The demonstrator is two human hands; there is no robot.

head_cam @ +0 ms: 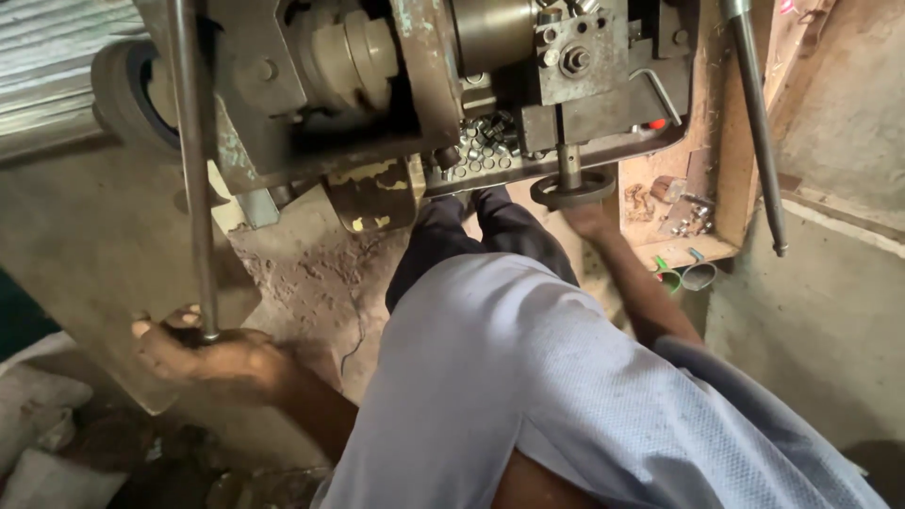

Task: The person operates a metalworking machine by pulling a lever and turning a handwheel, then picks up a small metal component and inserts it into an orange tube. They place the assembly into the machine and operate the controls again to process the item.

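Note:
I look down at a worn metal lathe [415,85] in front of me. My left hand [203,353] is closed around the lower end of a long grey metal lever [193,170] at the machine's left side. My right hand [589,219] reaches forward and grips a round dark handwheel [571,188] under the tool block [575,57]. Several small metal pieces [485,146] lie in the machine's tray. My pale blue shirt and dark trousers fill the lower middle of the view.
A second long metal rod [759,132] slants down at the right. A wooden shelf [688,221] holds small metal parts, with rings [693,275] below it. A rubber wheel [123,94] is at the upper left. White sacks [42,434] lie on the dirty floor at the lower left.

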